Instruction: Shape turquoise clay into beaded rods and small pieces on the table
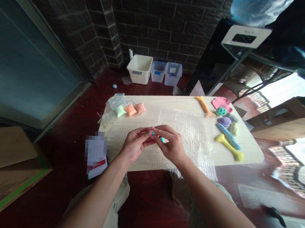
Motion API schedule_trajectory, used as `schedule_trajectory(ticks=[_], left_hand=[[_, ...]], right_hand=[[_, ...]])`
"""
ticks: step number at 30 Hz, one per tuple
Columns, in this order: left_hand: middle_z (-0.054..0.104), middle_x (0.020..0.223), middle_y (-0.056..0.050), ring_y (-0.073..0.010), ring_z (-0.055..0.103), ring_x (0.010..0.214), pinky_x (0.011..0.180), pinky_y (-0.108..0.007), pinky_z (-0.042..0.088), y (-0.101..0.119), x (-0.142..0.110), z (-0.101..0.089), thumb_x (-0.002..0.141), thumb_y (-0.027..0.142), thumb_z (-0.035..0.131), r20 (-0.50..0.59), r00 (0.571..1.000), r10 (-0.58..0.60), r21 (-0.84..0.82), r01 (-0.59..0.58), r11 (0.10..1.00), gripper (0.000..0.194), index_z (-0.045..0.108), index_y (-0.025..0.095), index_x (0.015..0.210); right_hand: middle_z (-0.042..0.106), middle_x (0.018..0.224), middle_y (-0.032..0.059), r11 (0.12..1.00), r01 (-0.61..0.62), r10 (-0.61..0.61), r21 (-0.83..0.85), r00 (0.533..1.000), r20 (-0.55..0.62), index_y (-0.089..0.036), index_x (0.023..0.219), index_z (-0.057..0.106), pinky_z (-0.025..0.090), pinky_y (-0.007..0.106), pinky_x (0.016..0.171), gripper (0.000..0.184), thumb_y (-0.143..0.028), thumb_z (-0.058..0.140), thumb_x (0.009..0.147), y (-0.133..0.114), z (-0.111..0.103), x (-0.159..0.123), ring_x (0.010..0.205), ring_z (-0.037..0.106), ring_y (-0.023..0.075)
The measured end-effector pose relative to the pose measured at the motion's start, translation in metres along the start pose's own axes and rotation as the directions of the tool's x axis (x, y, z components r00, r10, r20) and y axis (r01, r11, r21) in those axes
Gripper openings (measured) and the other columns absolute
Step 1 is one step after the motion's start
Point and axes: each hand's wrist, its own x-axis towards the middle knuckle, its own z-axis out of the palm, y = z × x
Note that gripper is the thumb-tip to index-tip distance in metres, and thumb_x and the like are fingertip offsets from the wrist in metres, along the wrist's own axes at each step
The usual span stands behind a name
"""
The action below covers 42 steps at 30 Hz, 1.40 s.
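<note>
Over the middle of the table, my left hand (136,142) and my right hand (171,144) meet at their fingertips. Between them is a small piece of turquoise modelling clay (162,139), mostly hidden by the fingers. Both hands are closed on it, thumbs and fingers pinching from either side. Beneath lies a sheet of bubble wrap (193,130). To the left sit a green packet (120,111), an orange packet (130,110) and a pink packet (140,108), beside crumpled clear plastic bags (116,100).
Shaped clay pieces line the table's right side: an orange bone (204,105), a pink slab (221,103), a teal holed lump (221,111), a purple lump (224,122), a blue stick (228,136) and a yellow bone (229,147). Storage bins (139,73) stand beyond, by the wall.
</note>
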Motion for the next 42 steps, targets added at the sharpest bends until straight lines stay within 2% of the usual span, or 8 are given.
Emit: schedule_trajectory(ticks=[5, 10, 14, 20, 26, 33, 38, 42], left_hand=[[0.08, 0.078, -0.008, -0.0174, 0.075, 0.069, 0.066, -0.029, 0.062, 0.002, -0.003, 0.0, 0.074, 0.039, 0.094, 0.007, 1.0, 0.014, 0.101, -0.015, 0.995, 0.031, 0.082, 0.013, 0.085], [0.082, 0.09, -0.012, -0.0197, 0.077, 0.082, 0.08, -0.033, 0.063, 0.007, -0.004, -0.002, 0.075, 0.034, 0.093, 0.083, 0.994, -0.073, 0.083, 0.066, 0.994, 0.029, 0.084, 0.011, 0.09], [0.083, 0.088, -0.01, -0.0177, 0.077, 0.079, 0.077, -0.029, 0.062, 0.007, -0.001, -0.004, 0.073, 0.032, 0.094, 0.077, 0.994, -0.082, 0.059, 0.078, 0.995, 0.027, 0.084, 0.012, 0.089], [0.081, 0.076, -0.007, -0.0163, 0.075, 0.066, 0.068, -0.028, 0.061, 0.005, -0.002, -0.002, 0.064, 0.036, 0.099, 0.034, 0.992, -0.125, 0.035, 0.124, 0.992, 0.034, 0.081, 0.013, 0.082], [0.082, 0.084, -0.011, -0.0202, 0.078, 0.077, 0.079, -0.034, 0.063, -0.001, -0.004, 0.003, 0.07, 0.043, 0.095, 0.078, 0.993, -0.092, 0.06, 0.087, 0.994, 0.038, 0.083, 0.012, 0.089], [0.083, 0.098, -0.013, -0.0264, 0.078, 0.093, 0.093, -0.042, 0.063, -0.003, -0.004, 0.002, 0.07, 0.041, 0.094, 0.011, 0.997, -0.073, 0.152, 0.071, 0.986, 0.04, 0.085, 0.012, 0.096], [0.083, 0.093, -0.012, -0.0274, 0.078, 0.089, 0.083, -0.038, 0.067, -0.003, 0.0, -0.01, 0.062, 0.038, 0.098, -0.063, 0.991, -0.116, 0.15, 0.124, 0.981, 0.039, 0.085, 0.012, 0.088], [0.084, 0.094, -0.008, -0.023, 0.078, 0.081, 0.075, -0.034, 0.068, -0.005, 0.003, -0.011, 0.062, 0.034, 0.098, -0.107, 0.991, -0.084, 0.127, 0.097, 0.987, 0.033, 0.085, 0.018, 0.087]], right_hand=[[0.077, 0.109, 0.0097, 0.998, -0.063, 0.063, 0.026, 0.998, 0.031, -0.028, 0.119, 0.082, 0.063, 0.037, 0.082, 0.022, -0.026, 0.073, 0.098, -0.001, -0.002, 0.001, 0.097, 0.075, 0.0226], [0.076, 0.1, 0.0086, 0.991, -0.107, 0.108, 0.082, 0.994, -0.01, -0.028, 0.106, 0.086, 0.062, 0.037, 0.078, 0.014, -0.031, 0.076, 0.096, 0.002, -0.003, 0.001, 0.089, 0.075, 0.0218], [0.076, 0.101, 0.0084, 0.989, -0.118, 0.119, 0.087, 0.993, -0.003, -0.029, 0.115, 0.084, 0.062, 0.035, 0.071, 0.021, -0.031, 0.078, 0.094, -0.001, -0.004, 0.002, 0.083, 0.074, 0.0203], [0.081, 0.105, 0.0057, 0.98, -0.149, 0.143, 0.133, 0.988, 0.057, -0.034, 0.115, 0.083, 0.063, 0.038, 0.083, 0.025, -0.021, 0.076, 0.096, -0.01, -0.012, 0.003, 0.097, 0.077, 0.0229], [0.079, 0.096, 0.0066, 0.994, -0.094, 0.096, -0.052, 0.995, 0.039, -0.031, 0.111, 0.085, 0.062, 0.034, 0.073, 0.022, -0.019, 0.075, 0.095, -0.003, -0.014, -0.002, 0.084, 0.076, 0.0213], [0.08, 0.093, 0.0103, 0.976, -0.006, 0.022, -0.217, 0.997, 0.072, -0.021, 0.108, 0.085, 0.062, 0.033, 0.074, 0.02, -0.018, 0.066, 0.101, 0.003, -0.004, -0.005, 0.082, 0.075, 0.0208], [0.079, 0.1, 0.0126, 0.963, -0.021, 0.082, -0.27, 0.973, 0.217, -0.016, 0.107, 0.083, 0.062, 0.032, 0.083, 0.021, -0.019, 0.063, 0.102, 0.006, 0.003, -0.006, 0.091, 0.074, 0.0208], [0.079, 0.101, 0.0104, 0.976, -0.124, 0.156, -0.177, 0.972, 0.178, -0.019, 0.119, 0.08, 0.061, 0.03, 0.083, 0.024, -0.026, 0.064, 0.103, 0.008, 0.001, -0.006, 0.089, 0.074, 0.0185]])
